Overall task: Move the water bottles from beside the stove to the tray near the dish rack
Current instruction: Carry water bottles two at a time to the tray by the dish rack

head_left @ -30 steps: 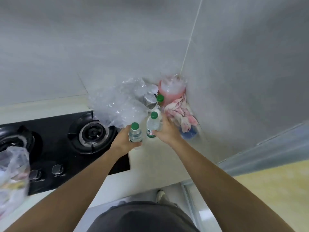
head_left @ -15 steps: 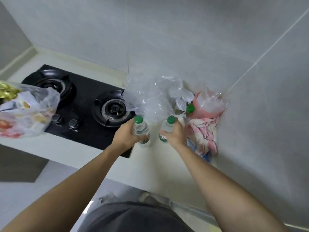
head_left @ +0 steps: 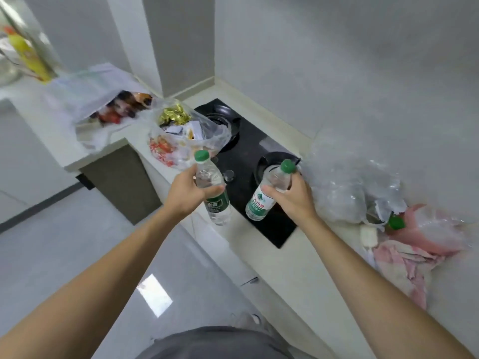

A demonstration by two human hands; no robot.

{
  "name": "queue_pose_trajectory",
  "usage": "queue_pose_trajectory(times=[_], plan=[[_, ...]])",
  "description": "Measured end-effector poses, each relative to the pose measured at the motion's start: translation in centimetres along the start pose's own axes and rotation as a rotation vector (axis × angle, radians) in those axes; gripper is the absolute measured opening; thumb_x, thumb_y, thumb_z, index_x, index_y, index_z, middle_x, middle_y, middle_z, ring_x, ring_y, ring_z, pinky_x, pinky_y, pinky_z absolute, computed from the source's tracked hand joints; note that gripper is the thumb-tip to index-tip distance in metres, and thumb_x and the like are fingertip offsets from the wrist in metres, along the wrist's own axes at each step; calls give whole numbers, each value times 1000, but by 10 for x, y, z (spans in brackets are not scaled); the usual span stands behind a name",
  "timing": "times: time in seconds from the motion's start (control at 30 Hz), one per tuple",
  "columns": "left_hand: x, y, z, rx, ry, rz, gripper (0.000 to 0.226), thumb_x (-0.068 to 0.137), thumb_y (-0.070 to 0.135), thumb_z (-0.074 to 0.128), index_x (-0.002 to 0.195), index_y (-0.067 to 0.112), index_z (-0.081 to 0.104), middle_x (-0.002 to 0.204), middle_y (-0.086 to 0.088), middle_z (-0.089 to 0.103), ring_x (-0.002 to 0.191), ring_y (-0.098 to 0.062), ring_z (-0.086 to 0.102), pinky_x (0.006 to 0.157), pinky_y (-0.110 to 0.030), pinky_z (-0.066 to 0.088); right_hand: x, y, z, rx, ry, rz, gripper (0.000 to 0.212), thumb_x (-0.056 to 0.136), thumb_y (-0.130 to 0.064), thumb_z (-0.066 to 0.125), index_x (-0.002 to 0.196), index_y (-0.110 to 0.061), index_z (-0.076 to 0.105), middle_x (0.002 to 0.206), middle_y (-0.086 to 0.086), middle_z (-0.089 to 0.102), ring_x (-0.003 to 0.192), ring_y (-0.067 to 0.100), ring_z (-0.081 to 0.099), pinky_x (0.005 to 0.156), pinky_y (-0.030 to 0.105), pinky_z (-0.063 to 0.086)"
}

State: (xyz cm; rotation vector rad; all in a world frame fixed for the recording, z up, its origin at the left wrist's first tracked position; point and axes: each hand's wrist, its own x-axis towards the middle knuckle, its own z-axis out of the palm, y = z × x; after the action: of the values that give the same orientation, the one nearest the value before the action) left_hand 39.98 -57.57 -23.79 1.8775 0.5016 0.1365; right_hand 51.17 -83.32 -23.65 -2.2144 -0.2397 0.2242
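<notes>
A pale bench (head_left: 298,257) is running diagonally across the frame; the left hand (head_left: 185,194) and right hand (head_left: 293,196) are each gripping a water bottle (head_left: 211,187) (head_left: 269,193) mid-frame over the stove (head_left: 248,156), lifted for carrying.

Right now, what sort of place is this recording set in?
Most likely a home kitchen: a black two-burner gas stove sunk into a pale countertop, with bags of food lying beside it.
</notes>
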Motion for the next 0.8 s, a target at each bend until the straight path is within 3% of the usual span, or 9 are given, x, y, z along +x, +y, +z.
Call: queue_pose_trajectory(times=[0.1,0.17,0.23,0.33,0.43,0.5,0.67,0.8], plan=[[-23,-23,-94,-51,102,-7,43,75,33,90,114,28,72,106,11,79,96,-6,75,86,-34,60,-12,-73,62,121,-122,-114,43,74,-36,91,110,-33,67,103,-12,77,97,4,74,91,38,61],[-41,-39,-161,-69,159,-10,38,77,30,91,111,28,73,101,13,80,91,-2,75,84,-32,60,-23,-125,109,165,-210,-197,45,76,-31,92,113,-37,67,106,-16,77,101,0,73,91,33,59],[-61,-57,-227,-70,215,-24,44,76,36,91,115,26,72,104,9,80,96,-9,76,87,-36,60,-38,-177,161,182,-316,-252,48,78,-27,92,117,-38,66,113,-15,76,107,1,71,95,33,57],[-94,-84,-325,-72,301,-37,50,77,41,89,121,29,69,112,8,77,102,-14,74,88,-36,59,-63,-255,244,165,-456,-345,58,77,-37,92,126,-32,63,122,-11,72,116,10,68,102,39,54],[-127,-106,-413,-82,392,-51,42,80,34,88,117,31,67,108,10,76,98,-10,73,83,-30,57,-86,-326,325,165,-549,-433,57,72,-45,91,121,-32,65,117,-11,75,111,9,71,102,46,57],[-146,-124,-467,-89,483,-86,41,80,32,88,115,29,67,108,9,75,99,-11,72,85,-33,58,-98,-372,377,180,-611,-478,62,68,-51,91,122,-35,65,120,-11,75,113,10,71,102,48,57],[-191,-182,-592,-91,747,-203,47,77,36,91,118,27,69,109,6,77,101,-17,74,90,-47,63,-119,-481,507,165,-790,-620,46,77,-33,92,114,-35,66,114,-12,76,107,7,71,91,33,57],[-226,-218,-680,-84,943,-320,41,75,39,91,110,30,70,103,8,79,97,-12,75,89,-49,63,-133,-555,621,184,-932,-726,45,72,-38,94,108,-40,68,102,-23,77,96,-3,72,88,31,60]])
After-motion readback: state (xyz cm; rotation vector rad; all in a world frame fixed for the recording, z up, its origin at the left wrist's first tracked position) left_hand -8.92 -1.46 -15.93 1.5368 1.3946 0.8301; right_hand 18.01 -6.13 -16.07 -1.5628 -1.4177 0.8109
